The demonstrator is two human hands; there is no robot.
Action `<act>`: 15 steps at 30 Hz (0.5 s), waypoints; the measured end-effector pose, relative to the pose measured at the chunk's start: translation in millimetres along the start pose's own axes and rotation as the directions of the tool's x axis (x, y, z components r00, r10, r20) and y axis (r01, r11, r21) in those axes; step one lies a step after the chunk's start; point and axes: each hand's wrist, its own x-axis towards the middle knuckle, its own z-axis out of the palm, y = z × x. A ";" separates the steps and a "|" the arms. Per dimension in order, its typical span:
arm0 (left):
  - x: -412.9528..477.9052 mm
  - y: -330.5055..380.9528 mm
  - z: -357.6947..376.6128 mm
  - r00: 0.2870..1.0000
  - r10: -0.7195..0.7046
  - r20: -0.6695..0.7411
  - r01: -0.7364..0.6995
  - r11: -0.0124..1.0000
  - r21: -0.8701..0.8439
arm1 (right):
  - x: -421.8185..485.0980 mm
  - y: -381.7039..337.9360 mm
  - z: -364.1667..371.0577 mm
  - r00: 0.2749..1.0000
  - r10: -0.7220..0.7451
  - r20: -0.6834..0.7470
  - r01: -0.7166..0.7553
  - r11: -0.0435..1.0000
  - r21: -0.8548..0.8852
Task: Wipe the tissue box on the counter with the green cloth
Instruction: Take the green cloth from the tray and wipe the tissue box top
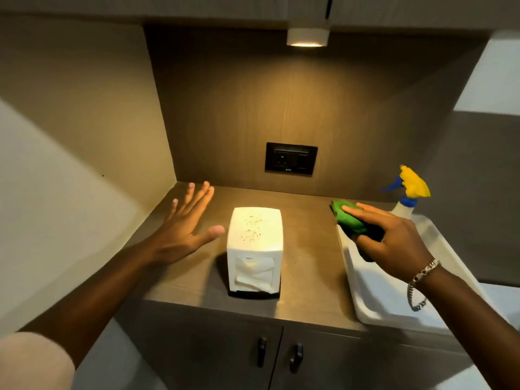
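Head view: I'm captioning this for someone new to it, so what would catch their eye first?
The white tissue box stands lit at the counter's middle, with brownish specks on its top. To its right, the right hand grips a bright green cloth over a white tray, beside a yellow-topped spray bottle. The left hand hovers open to the box's left.

Single head-worn wide-angle view, looking forward and steeply down from close above the desk [197,277] front edge. It faces the back wall's socket plate [291,158], beyond both grips; cabinet doors [230,353] fill the lower margin, the lamp [307,36] the upper.
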 end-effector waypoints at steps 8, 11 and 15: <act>44.8 17.5 -10.4 0.884 0.045 0.466 -0.089 0.993 0.074 | 47.0 -83.7 46.6 0.944 -0.165 0.287 0.171 0.985 0.005; 55.8 13.2 -7.7 0.857 0.064 0.511 -0.106 0.993 0.052 | 61.9 -96.3 63.3 0.925 -0.083 0.370 0.134 0.984 -0.114; 60.5 7.0 -6.5 0.859 0.102 0.502 -0.137 0.990 0.034 | 68.6 -112.4 85.5 0.894 0.011 0.447 0.115 0.961 -0.252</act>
